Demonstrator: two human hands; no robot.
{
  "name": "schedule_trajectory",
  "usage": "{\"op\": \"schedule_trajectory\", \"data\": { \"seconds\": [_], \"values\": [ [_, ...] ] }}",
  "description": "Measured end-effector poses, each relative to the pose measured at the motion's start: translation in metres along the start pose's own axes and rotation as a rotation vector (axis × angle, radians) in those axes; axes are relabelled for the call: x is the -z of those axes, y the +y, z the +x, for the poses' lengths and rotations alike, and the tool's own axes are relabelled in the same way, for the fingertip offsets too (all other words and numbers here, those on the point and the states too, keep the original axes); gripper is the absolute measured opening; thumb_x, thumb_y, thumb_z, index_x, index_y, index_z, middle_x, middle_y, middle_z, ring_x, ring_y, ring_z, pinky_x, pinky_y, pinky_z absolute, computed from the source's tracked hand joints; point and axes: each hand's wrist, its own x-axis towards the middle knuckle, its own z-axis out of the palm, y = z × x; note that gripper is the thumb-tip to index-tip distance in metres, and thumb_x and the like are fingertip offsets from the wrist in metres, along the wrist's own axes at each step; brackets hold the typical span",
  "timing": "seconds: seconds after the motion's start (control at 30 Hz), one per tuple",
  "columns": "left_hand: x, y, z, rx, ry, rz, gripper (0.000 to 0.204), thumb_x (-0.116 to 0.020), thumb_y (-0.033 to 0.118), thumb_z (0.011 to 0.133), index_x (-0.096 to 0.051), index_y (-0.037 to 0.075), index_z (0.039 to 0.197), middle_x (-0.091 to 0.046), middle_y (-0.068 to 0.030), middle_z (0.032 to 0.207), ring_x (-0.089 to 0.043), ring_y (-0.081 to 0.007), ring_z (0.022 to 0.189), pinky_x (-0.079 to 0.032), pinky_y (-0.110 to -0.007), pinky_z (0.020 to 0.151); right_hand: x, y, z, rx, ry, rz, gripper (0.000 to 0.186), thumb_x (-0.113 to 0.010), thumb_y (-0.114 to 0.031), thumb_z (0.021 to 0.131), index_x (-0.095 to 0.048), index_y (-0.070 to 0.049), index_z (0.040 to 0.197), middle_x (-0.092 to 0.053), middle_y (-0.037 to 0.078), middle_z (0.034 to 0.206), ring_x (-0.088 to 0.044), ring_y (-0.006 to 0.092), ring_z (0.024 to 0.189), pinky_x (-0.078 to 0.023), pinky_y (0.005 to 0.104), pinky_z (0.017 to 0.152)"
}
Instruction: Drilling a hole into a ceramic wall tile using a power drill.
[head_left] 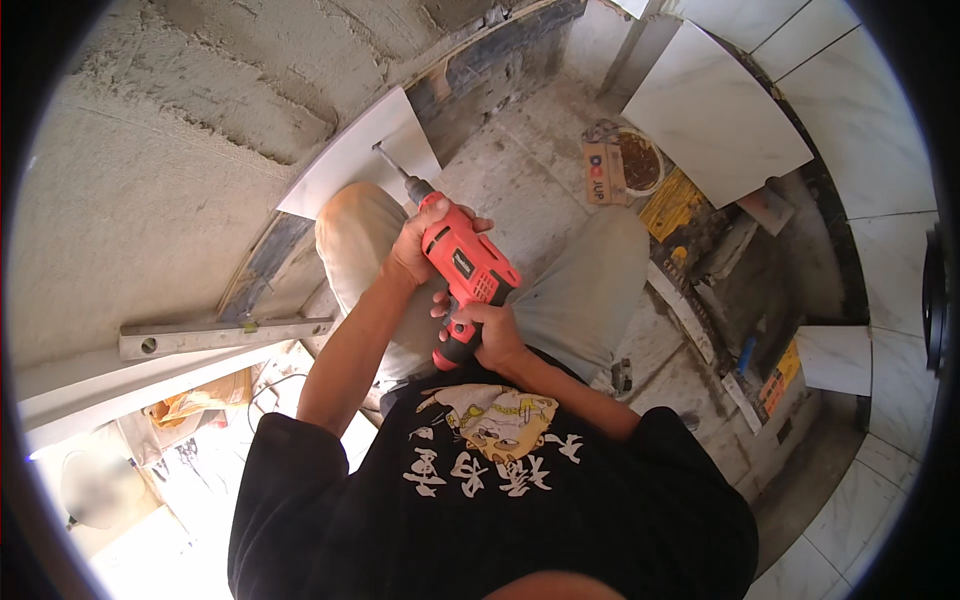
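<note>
My left hand point(422, 238) is wrapped round the front body of a red-and-black power drill point(470, 265), just behind the chuck. My right hand point(480, 332) grips its handle near the trigger. The drill's long bit point(395, 164) points up and left at a white tile point(333, 168) that leans against the low edge of the plastered wall point(180, 150); I cannot tell whether the tip touches it. My bent knees are either side of the drill, the left one close to the tile.
A spirit level point(225, 335) lies along a left ledge. At upper right stand a bucket point(640, 160) with torn cardboard point(605, 176), a large loose tile point(700, 110) and yellow-black boards point(668, 205). A blue tool point(746, 352) lies at right beside another tile point(835, 358). A tiled wall curves along the right.
</note>
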Motion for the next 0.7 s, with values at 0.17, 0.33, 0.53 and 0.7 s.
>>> {"op": "schedule_trajectory", "data": {
  "seconds": [0.17, 0.33, 0.53, 0.7],
  "values": [
    [-0.003, 0.0, -0.001, -0.024, -0.006, -0.037, 0.061, -0.069, 0.052, 0.086, -0.059, -0.002, 0.112, -0.067, -0.022, 0.111, -0.065, -0.0358, 0.104, -0.053, -0.047, 0.096, -0.003, -0.002, -0.005, 0.034, -0.005, -0.039, 0.054, -0.055, -0.001, 0.064, -0.054, 0.0, 0.118, -0.064, 0.017, 0.101, -0.064, 0.0291, 0.091, -0.055, 0.0397, 0.062],
    [-0.017, 0.008, -0.017, 0.135, 0.186, 0.188, 0.068, -0.065, 0.059, 0.088, -0.06, -0.002, 0.117, -0.069, -0.0191, 0.108, -0.067, -0.03, 0.102, -0.05, -0.04, 0.1, 0.006, -0.01, -0.016, -0.052, -0.008, 0.144, 0.054, -0.052, -0.001, 0.063, -0.057, 0.003, 0.116, -0.067, 0.017, 0.101, -0.066, 0.0291, 0.089, -0.055, 0.0394, 0.061],
    [-0.015, 0.07, -0.04, -0.855, 0.841, 1.494, 0.021, -0.066, 0.021, 0.09, -0.074, 0.009, 0.106, -0.074, -0.0151, 0.093, -0.072, -0.0261, 0.086, -0.054, -0.036, 0.081, 0.031, -0.017, -0.02, -0.011, -0.068, 0.144, 0.061, -0.053, -0.005, 0.062, -0.052, 0.001, 0.122, -0.064, 0.018, 0.111, -0.063, 0.0297, 0.102, -0.054, 0.0417, 0.072],
    [0.009, 0.128, -0.011, -1.247, 0.773, 1.945, 0.031, -0.065, 0.006, 0.083, -0.066, 0.005, 0.114, -0.067, -0.0174, 0.108, -0.063, -0.0382, 0.105, -0.051, -0.047, 0.088, 0.041, -0.025, -0.019, 0.075, 0.001, 0.187, 0.062, -0.052, -0.006, 0.064, -0.051, 0.004, 0.124, -0.064, 0.018, 0.113, -0.062, 0.0307, 0.104, -0.054, 0.0422, 0.074]
  ]
}}
